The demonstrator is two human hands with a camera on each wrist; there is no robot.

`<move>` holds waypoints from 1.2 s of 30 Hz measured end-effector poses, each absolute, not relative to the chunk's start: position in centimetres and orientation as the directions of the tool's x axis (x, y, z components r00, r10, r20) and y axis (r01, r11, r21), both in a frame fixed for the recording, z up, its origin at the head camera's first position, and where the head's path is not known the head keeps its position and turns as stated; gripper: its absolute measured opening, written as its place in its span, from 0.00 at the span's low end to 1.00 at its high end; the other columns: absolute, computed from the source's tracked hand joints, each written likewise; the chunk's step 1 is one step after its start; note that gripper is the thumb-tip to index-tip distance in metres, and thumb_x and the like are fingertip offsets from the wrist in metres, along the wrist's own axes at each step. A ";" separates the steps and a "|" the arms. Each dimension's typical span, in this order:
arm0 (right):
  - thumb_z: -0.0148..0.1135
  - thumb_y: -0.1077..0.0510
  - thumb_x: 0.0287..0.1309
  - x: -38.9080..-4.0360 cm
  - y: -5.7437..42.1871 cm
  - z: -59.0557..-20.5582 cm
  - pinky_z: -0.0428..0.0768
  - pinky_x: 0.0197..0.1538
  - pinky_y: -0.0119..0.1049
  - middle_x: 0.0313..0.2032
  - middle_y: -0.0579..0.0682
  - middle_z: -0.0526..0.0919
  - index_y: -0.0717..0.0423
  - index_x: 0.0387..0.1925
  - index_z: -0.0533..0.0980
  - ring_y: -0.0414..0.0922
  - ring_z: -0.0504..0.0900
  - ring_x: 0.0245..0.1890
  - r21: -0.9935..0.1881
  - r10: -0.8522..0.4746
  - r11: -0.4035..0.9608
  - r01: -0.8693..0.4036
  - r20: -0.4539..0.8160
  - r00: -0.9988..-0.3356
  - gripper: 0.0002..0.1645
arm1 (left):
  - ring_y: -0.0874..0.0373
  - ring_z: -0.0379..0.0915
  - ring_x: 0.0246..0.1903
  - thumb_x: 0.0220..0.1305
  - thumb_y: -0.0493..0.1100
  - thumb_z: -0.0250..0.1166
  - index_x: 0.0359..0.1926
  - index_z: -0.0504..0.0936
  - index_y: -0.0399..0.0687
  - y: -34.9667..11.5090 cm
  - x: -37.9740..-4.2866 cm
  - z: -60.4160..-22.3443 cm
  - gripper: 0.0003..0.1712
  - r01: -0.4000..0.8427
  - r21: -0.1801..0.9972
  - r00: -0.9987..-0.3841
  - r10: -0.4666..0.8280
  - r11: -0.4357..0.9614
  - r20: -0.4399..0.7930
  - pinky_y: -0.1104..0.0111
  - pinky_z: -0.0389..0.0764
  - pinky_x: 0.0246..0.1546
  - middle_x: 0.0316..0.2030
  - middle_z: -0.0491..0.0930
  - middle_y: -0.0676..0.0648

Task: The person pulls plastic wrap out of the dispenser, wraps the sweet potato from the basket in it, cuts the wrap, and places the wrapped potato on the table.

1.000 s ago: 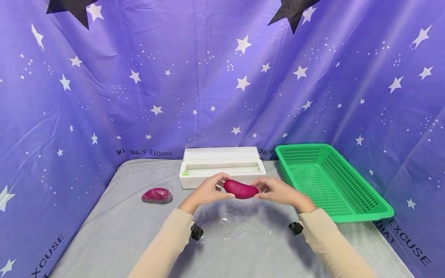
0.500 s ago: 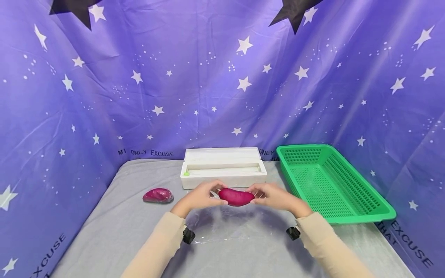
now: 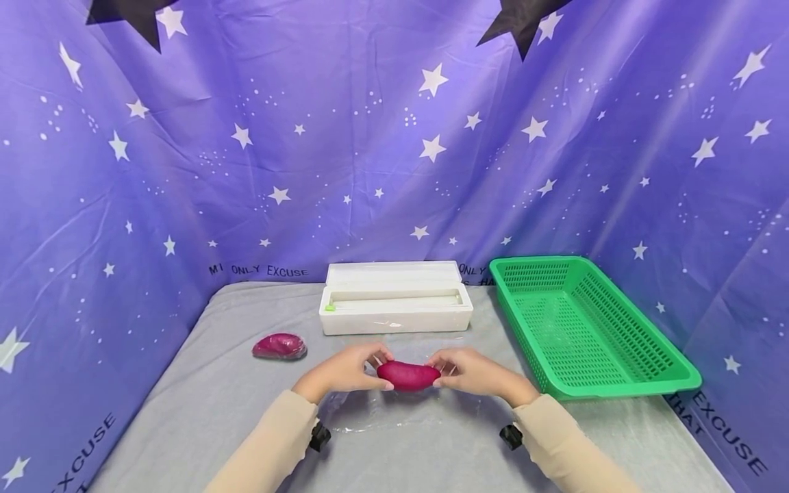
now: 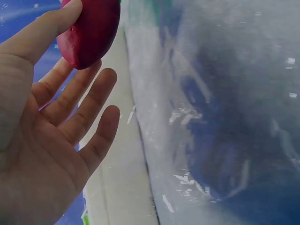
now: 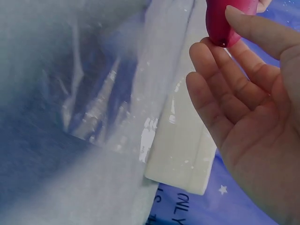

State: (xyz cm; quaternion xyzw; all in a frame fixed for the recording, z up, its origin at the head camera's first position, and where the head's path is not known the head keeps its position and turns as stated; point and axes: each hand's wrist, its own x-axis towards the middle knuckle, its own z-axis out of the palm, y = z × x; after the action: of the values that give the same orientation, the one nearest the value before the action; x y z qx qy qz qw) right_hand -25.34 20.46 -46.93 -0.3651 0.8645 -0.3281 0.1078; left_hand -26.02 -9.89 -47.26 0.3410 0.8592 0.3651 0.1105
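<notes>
Sweet potato, near side of white box: left hand and right hand pinch one end each, other fingers loose; magenta, smooth, slightly curved.

This looks like a small curtained-off tabletop booth: purple star-printed drapes with black lettering enclose the far, left and right sides of a grey cloth-covered table. A pair of black wrist cameras suggests a recording set-up. The kind of building beyond the drapes is hidden.
</notes>
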 end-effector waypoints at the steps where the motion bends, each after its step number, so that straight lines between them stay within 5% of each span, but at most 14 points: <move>1: 0.69 0.57 0.62 -25.3 20.4 -47.1 0.83 0.45 0.36 0.39 0.40 0.84 0.55 0.51 0.81 0.37 0.82 0.39 -0.643 -0.703 0.521 -0.561 0.049 -0.709 0.16 | 0.60 0.78 0.45 0.56 0.54 0.76 0.50 0.78 0.54 -9.9 -25.9 -47.4 0.24 0.511 0.699 -0.739 0.672 0.501 0.058 0.60 0.82 0.46 0.44 0.81 0.56; 21: 0.71 0.58 0.60 -23.8 19.5 -48.6 0.82 0.48 0.36 0.41 0.43 0.85 0.57 0.49 0.80 0.37 0.82 0.42 -0.661 -0.731 0.514 -0.547 -0.004 -0.683 0.17 | 0.65 0.78 0.40 0.52 0.52 0.79 0.46 0.79 0.51 -10.3 -24.6 -49.6 0.24 0.568 0.662 -0.692 0.719 0.489 0.063 0.68 0.80 0.44 0.39 0.81 0.57; 36: 0.72 0.59 0.57 -23.7 19.9 -48.9 0.82 0.44 0.33 0.42 0.45 0.84 0.60 0.52 0.79 0.37 0.82 0.38 -0.670 -0.724 0.525 -0.526 -0.027 -0.689 0.22 | 0.61 0.80 0.42 0.55 0.50 0.78 0.54 0.77 0.44 -10.6 -24.3 -49.5 0.30 0.549 0.685 -0.695 0.717 0.479 0.055 0.66 0.81 0.47 0.45 0.83 0.49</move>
State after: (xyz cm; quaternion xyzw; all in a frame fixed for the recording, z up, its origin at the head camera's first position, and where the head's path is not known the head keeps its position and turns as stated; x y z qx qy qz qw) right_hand -23.73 19.85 -48.85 -0.3636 0.8596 -0.3247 0.1531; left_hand -24.35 -10.58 -49.46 0.3717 0.8515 0.3496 0.1205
